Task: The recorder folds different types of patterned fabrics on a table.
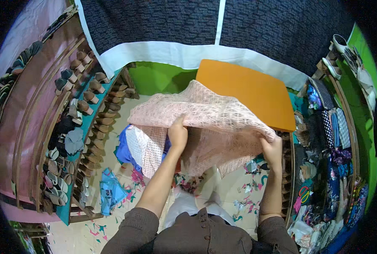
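A pale pink, lace-like piece of fabric (222,112) is stretched out in front of me, its near edge running between my hands and its lower part hanging down. My left hand (178,134) is closed on that edge near the middle, thumb on top. At the right corner my right hand (273,148) pinches the same fabric. Below and left of my left hand is a white and pink dotted cloth (148,148), beside a bright blue bundle (127,150). What supports these two is hidden.
An orange panel (247,93) stands behind the fabric. Wooden shoe racks (87,122) with several shoes line the left. Folded fabrics (336,135) fill shelves on the right. Coloured scraps (97,233) and a light blue plastic bag (111,192) lie on the tiled floor. Dark curtains (154,21) hang ahead.
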Motion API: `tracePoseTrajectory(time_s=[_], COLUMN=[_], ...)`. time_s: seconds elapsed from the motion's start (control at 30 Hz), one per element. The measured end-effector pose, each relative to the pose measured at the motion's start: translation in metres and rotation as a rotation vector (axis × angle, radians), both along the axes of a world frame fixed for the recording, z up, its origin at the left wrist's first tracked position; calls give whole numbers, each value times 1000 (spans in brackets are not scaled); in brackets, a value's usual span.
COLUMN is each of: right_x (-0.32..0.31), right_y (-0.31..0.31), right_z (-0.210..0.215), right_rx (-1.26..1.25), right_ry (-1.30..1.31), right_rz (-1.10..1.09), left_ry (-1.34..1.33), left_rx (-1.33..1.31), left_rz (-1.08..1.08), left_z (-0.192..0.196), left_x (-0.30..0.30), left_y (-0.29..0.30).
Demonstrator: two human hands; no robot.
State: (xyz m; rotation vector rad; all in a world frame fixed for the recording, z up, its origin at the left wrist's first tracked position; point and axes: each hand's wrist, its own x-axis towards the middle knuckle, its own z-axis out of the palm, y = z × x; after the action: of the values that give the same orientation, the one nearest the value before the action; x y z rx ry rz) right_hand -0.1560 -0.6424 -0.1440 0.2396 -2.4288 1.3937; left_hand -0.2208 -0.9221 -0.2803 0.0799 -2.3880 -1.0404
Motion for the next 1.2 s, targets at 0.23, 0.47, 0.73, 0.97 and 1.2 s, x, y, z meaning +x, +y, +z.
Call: tracePoseTrajectory(time_s=[0.23,0.47,0.73,0.97,1.2], right_x=[9,15,6,37,19], right_y=[108,187,232,255,318], right_z=[1,14,-46,-113,-79], right_rx=[-281,-436,-131,-148,-192], right_ry=[77,279,-110,-427,-179], right_rz=[-169,-408,-268,-131,-496], left_ry=[-52,-33,-94,-111,-30], left_rx=[112,189,-233,-342,-278], left_rz=[-166,-414,-551,-589,-499], left_z=[0,22,8,-3,26], left_x=[25,62,70,75,70], left_y=[129,244,303,318,332])
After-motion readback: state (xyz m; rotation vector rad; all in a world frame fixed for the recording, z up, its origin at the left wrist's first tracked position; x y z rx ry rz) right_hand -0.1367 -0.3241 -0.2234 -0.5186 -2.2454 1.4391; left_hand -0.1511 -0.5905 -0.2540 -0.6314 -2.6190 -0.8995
